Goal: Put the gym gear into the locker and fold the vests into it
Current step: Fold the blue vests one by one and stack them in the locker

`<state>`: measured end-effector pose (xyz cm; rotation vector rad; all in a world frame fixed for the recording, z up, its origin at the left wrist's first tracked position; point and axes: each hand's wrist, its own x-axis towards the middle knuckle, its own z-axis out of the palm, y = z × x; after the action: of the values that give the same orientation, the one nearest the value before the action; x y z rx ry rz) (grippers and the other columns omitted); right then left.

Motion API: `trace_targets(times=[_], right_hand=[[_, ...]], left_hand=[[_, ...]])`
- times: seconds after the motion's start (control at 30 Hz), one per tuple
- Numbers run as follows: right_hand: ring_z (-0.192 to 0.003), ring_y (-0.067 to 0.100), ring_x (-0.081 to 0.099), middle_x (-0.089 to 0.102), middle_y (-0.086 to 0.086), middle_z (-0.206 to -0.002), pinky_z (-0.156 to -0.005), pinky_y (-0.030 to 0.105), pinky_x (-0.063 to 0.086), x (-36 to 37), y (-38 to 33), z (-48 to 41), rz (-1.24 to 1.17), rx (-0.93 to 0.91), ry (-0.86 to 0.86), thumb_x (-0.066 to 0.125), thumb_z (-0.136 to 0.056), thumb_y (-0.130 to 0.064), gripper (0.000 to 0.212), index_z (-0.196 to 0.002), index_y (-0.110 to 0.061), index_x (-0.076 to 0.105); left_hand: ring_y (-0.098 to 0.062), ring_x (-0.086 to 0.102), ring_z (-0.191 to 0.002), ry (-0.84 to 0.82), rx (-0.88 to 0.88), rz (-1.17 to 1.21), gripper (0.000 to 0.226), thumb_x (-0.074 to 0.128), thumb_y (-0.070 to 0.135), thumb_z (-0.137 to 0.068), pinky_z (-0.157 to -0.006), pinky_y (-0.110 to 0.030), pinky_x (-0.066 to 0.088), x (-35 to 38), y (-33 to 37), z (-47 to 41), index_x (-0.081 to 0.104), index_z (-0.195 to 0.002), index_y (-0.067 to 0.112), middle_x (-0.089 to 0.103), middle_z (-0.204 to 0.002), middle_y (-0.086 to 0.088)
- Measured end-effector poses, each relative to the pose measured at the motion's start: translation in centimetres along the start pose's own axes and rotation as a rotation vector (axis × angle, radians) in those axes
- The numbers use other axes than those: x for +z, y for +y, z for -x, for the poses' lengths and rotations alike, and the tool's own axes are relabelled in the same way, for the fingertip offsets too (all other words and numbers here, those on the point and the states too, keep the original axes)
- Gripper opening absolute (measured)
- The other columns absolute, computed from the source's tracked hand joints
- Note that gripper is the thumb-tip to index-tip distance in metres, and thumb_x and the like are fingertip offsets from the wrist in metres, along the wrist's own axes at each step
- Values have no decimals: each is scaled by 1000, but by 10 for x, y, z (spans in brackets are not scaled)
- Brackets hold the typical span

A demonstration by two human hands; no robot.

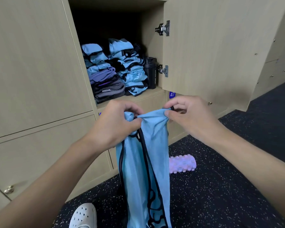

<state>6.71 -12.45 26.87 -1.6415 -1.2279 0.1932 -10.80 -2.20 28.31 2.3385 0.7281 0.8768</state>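
Left hand [115, 124] curled round one shoulder of the blue vest [138, 170], right hand [189, 116] pinching the other between thumb and fingers, at mid-frame. Hanging lengthwise toward the bottom edge, not yet folded. Seemingly at the folding step, with folded vests [132, 74] already stacked in the open locker [155, 94] at upper centre, beside a black bottle [150, 73]. Next: halve neatly, then lift onto a stack. Pink foam roller [183, 163] on the floor right of centre, yet to be stowed.

Sky-blue vest [153, 145] with black trim, black bottle [150, 73], lilac roller [183, 163], white-speckled dark floor [212, 195], apparently grey clothes [110, 92].
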Motion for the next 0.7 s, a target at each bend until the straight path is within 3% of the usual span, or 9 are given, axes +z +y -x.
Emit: trace_targets(times=[0.13,0.2,0.27,0.37,0.57,0.63,0.7], right_hand=[[-69,1,61,73,-4,-76,-71,13,46,3,-3,1,-266,54,84,74,-86,-13,6,-87,-19,74],[-70,4,60,70,-5,-71,-76,18,46,5,-3,-1,-367,107,116,75,-86,-15,6,-86,-21,73],[-73,6,59,64,-2,-71,-82,23,45,6,-2,-3,-404,140,89,74,-87,-17,14,-100,-24,71],[-80,11,54,54,7,-80,-91,26,44,3,-2,-2,-328,108,-26,70,-90,-14,24,-110,-28,69],[-57,4,44,52,-8,-65,-59,16,37,4,-3,-1,-24,48,-103,73,-86,-10,12,-82,-21,71],[-54,0,45,55,-7,-66,-56,13,36,4,-1,-2,69,22,-103,74,-86,-14,17,-74,-22,66],[-67,3,54,61,-5,-77,-65,15,41,5,1,-3,154,-21,-77,71,-88,-16,23,-71,-25,59]], left_hand=[[6,59,-70,82,28,41,22,70,2,-83,-62,-6,43,-3,0,0,70,-82,24,67,-82,13],[3,58,-68,110,28,67,21,71,3,-83,-60,-6,43,-3,-1,1,70,-89,23,67,-85,12],[1,57,-68,130,35,85,22,72,3,-83,-60,-7,43,-2,-3,1,70,-95,22,68,-88,10],[7,55,-64,139,47,104,24,72,1,-82,-61,-6,41,-4,-4,1,71,-95,21,68,-89,8],[10,59,-74,87,77,94,25,75,0,-81,-72,-4,40,-9,-5,4,71,-88,24,69,-86,11],[10,59,-74,80,68,96,23,76,3,-81,-71,-3,40,-9,-5,5,71,-87,24,69,-85,13],[11,59,-71,78,46,99,18,78,6,-82,-68,-3,40,-8,-7,5,72,-86,22,68,-84,14]])
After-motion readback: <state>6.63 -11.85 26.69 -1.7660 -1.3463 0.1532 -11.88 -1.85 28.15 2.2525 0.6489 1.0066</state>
